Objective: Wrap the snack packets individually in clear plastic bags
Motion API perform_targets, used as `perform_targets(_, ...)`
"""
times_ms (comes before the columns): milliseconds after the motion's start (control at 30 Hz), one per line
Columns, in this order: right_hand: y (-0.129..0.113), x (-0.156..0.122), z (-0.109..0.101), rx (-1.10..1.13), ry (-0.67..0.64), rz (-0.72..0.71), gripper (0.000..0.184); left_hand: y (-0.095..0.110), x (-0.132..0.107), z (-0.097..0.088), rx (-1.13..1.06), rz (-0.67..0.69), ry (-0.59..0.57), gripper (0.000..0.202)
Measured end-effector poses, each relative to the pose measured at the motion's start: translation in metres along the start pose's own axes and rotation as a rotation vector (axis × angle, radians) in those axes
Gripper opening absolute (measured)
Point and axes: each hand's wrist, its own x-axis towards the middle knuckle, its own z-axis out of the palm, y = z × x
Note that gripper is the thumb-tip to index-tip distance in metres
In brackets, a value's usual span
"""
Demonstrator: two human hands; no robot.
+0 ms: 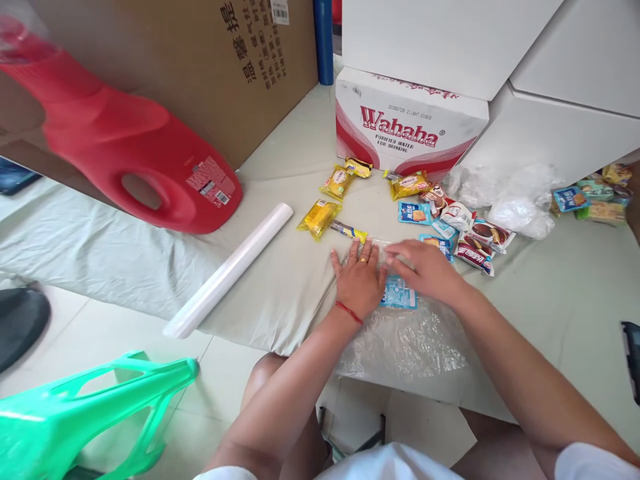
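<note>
My left hand (359,280) lies flat, fingers stretched out, pressing on a clear plastic bag (405,343) that hangs over the table's front edge. A red cord circles that wrist. My right hand (425,267) rests beside it on the same bag, fingers extended, just above a small blue packet (399,293) that lies inside or under the plastic. Yellow snack packets (320,217) lie just beyond my left hand. Blue, white and red snack packets (463,230) lie past my right hand.
A white roll (230,270) lies diagonally at the left. A big red detergent jug (125,147) leans on a cardboard box (200,53). A Wahaha water carton (407,127) stands behind the snacks, crumpled plastic (510,200) and more packets (595,193) to the right. A green stool (75,413) sits below left.
</note>
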Motion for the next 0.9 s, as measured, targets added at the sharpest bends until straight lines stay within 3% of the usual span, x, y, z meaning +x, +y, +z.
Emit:
perform_targets(67, -0.014, 0.050, 0.003, -0.119, -0.049, -0.083, 0.032, 0.001, 0.000, 0.000, 0.001, 0.002, -0.002, 0.051)
perform_targets(167, -0.034, 0.127, 0.026, -0.171, -0.082, -0.203, 0.049, 0.003, 0.000, 0.000, 0.018, -0.007, -0.018, 0.049)
perform_targets(233, -0.043, 0.168, 0.041, -0.245, -0.164, -0.244, 0.046, 0.004, 0.001, -0.001, 0.033, -0.008, -0.030, 0.050)
perform_targets(300, -0.048, 0.191, 0.048, -0.278, -0.211, -0.241, 0.034, 0.005, 0.001, -0.002, 0.039, -0.003, -0.043, 0.051)
perform_targets(367, -0.047, 0.193, 0.042, -0.281, -0.186, -0.223, 0.027, 0.004, 0.001, -0.002, 0.035, 0.001, -0.046, 0.052)
perform_targets(467, -0.034, 0.160, 0.016, -0.273, -0.037, -0.144, 0.035, 0.002, 0.000, -0.003, 0.023, -0.001, -0.019, 0.056)
perform_targets(567, -0.005, 0.095, -0.014, -0.242, 0.120, -0.012, 0.053, 0.001, 0.001, -0.004, 0.013, -0.007, -0.005, 0.057)
perform_targets(633, 0.017, 0.044, -0.026, -0.057, 0.260, 0.078, 0.053, -0.001, 0.002, -0.006, -0.005, -0.025, -0.018, 0.057)
perform_targets(767, 0.037, -0.043, -0.027, 0.144, 0.206, 0.187, 0.053, -0.003, 0.006, -0.009, -0.087, -0.095, -0.042, 0.056)
perform_targets(900, 0.019, -0.076, -0.019, 0.167, 0.131, 0.143, 0.052, -0.005, 0.009, -0.011, -0.156, -0.128, -0.030, 0.060)
